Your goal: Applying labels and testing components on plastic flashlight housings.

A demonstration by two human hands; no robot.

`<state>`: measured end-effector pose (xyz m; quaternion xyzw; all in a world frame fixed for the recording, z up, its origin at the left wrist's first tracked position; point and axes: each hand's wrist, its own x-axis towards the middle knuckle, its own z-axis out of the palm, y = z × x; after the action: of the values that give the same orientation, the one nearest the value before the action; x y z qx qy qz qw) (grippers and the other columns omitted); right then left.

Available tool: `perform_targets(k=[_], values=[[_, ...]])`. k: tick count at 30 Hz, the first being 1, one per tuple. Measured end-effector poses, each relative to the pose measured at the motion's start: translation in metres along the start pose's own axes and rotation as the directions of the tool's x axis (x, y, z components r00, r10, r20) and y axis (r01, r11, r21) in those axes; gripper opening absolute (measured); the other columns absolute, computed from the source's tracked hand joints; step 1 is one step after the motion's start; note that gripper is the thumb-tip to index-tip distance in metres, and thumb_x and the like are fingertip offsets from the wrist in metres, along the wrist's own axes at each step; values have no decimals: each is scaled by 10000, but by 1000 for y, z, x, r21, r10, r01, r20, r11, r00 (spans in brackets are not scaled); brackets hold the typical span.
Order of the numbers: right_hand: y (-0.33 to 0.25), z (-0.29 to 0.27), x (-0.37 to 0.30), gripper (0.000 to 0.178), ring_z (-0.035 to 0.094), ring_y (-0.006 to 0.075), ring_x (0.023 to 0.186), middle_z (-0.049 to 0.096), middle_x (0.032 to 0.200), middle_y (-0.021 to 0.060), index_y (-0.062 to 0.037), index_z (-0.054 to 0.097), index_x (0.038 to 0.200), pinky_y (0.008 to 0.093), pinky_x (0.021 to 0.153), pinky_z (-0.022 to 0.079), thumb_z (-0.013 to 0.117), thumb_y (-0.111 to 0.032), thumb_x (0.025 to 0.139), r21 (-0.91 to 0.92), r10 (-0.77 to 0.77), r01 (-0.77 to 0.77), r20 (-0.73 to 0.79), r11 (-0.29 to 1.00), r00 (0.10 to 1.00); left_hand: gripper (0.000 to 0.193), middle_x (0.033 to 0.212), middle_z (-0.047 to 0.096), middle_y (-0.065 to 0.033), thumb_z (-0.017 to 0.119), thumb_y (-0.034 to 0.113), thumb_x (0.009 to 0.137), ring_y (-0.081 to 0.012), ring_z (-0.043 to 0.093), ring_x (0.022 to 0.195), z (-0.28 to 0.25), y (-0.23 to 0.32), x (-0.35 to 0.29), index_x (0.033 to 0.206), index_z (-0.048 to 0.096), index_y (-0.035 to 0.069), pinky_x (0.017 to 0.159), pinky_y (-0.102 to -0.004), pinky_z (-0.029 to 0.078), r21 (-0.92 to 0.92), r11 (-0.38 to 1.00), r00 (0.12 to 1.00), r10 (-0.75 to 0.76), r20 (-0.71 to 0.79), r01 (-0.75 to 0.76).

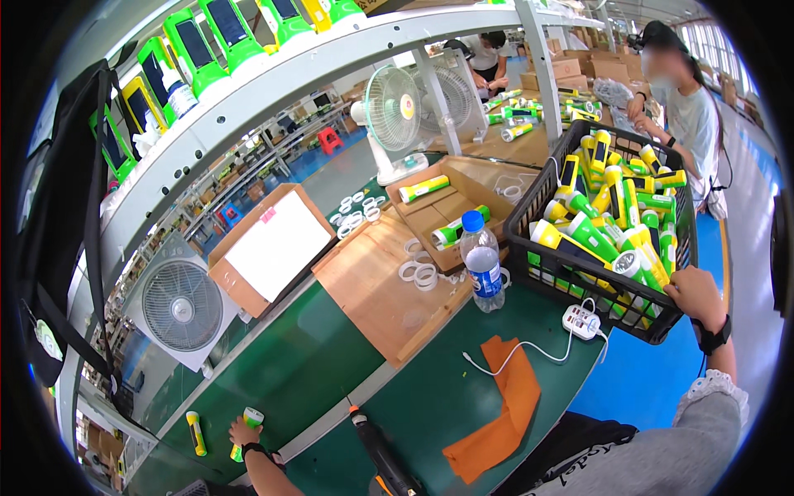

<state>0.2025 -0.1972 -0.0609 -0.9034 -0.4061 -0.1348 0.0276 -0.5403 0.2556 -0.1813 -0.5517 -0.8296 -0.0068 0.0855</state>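
At the lower left, my left hand [243, 431] is closed around a green-and-white flashlight [253, 416] on the green belt [289, 364]. Just left of it lies a yellow-and-green flashlight [196, 434]. On the right, my right hand [696, 295] is curled over the near right side of a black plastic crate [562, 263], its fingertips against the flashlights inside. Whether those fingers grip the rim or a flashlight is hidden. The crate is heaped with green, yellow and white flashlights [608, 236].
A water bottle [482, 264], white power strip [581, 322], orange cloth [504, 413] and black electric screwdriver [376, 446] occupy the green table. Beyond are a cardboard box [455, 202], white rings [423, 277] and a fan [392, 107]. A metal shelf [248, 91] crosses above. Two people work farther back.
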Motion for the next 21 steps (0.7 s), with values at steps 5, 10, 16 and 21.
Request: perform_targets(k=[5, 10, 16, 21], values=[[-54, -34, -10, 184, 541, 330, 600, 527, 610, 178, -11, 525, 644, 399, 524, 399, 602, -157, 726, 314, 22, 67, -272, 947, 962, 545, 899, 610, -190, 675, 337, 691, -379, 588, 820, -57, 49, -46, 1096, 459, 44, 661, -446, 482, -251, 949, 960, 126, -248, -189], [-124, -47, -17, 238, 378, 299, 493, 377, 546, 159, -2, 430, 679, 345, 460, 328, 517, -160, 836, 851, -490, 321, -88, 416, 867, 476, 771, 613, -212, 643, 381, 720, -384, 597, 731, -169, 145, -152, 960, 492, -2, 611, -438, 461, -517, 616, 801, 509, -314, -594], [-211, -2, 10, 330, 269, 101, 449, 305, 528, -36, -84, 367, 649, 254, 424, 223, 410, -262, 923, 903, -660, -156, -165, -399, 733, 533, 831, 591, -265, 622, 378, 737, -420, 577, 783, -160, 256, -259, 997, 412, -38, 668, -455, 468, -583, 446, 609, 786, -109, -679], [-252, 1, 33, 285, 227, 53, 426, 254, 531, -65, -128, 366, 678, 204, 410, 200, 399, -273, 921, 456, -767, -665, -64, -592, 639, 614, 912, 579, -273, 632, 419, 720, -404, 564, 883, -105, 276, -278, 1052, 431, -58, 746, -428, 446, -630, 555, 673, 736, 68, -544]])
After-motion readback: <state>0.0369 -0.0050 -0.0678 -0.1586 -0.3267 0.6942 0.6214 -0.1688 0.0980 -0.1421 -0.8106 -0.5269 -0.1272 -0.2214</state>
